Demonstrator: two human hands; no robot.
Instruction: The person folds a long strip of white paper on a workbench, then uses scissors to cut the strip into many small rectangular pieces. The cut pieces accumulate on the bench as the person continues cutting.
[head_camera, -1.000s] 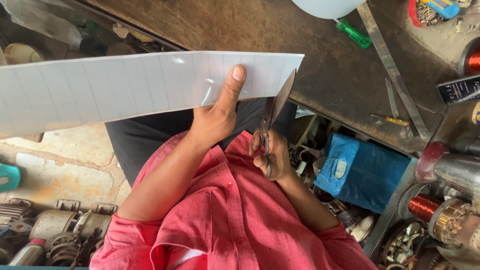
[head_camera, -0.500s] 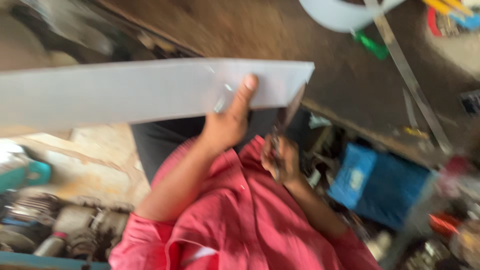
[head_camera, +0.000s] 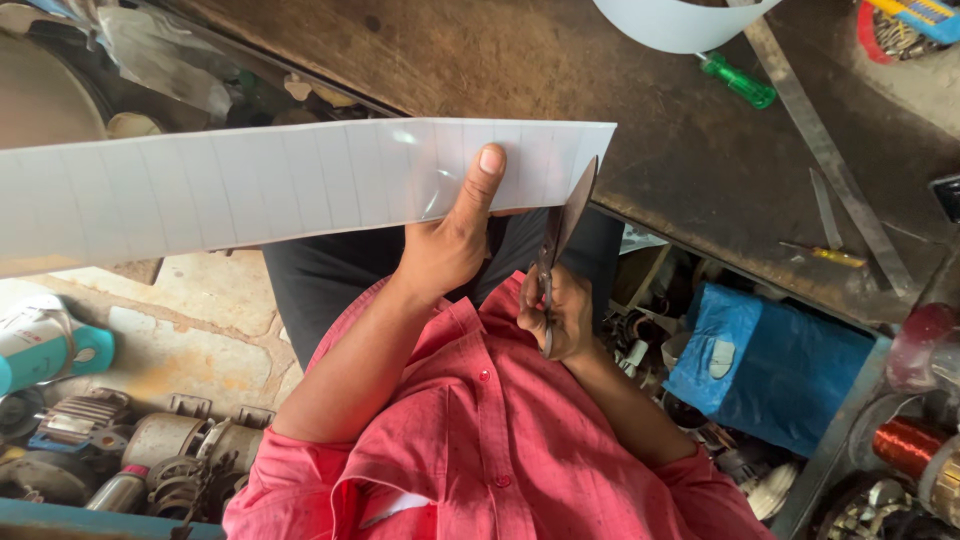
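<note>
My left hand (head_camera: 450, 240) pinches the long white ruled sheet (head_camera: 300, 185) with the thumb flat on its face near the right end, fingers hidden behind it, so it is clamped on the sheet. The strip runs from about nine o'clock, where it leaves the view, to roughly one o'clock, held up in front of my chest in the red shirt (head_camera: 480, 440). My right hand (head_camera: 560, 315) is closed around the handles of the scissors (head_camera: 562, 235), blades pointing up toward twelve o'clock. Compared with a second ago, the sheet's right end sits a little farther right and higher, and the blades have come up with it: the tips now stand against the sheet's right end just short of its corner, at the lower edge, where before they lay a shade lower. Half a second ago the view was smeared by motion; now it has steadied. I judge this puts the blades on one of the ruled lines for a cut, though I cannot tell whether they have bitten into the sheet. Past the sheet, at twelve to two o'clock, lies the dark workbench (head_camera: 560, 70) with a green-handled screwdriver (head_camera: 738, 80), a long steel ruler (head_camera: 825, 150) and a white tub (head_camera: 680, 22). At four o'clock sits a blue bag (head_camera: 790, 365).
</note>
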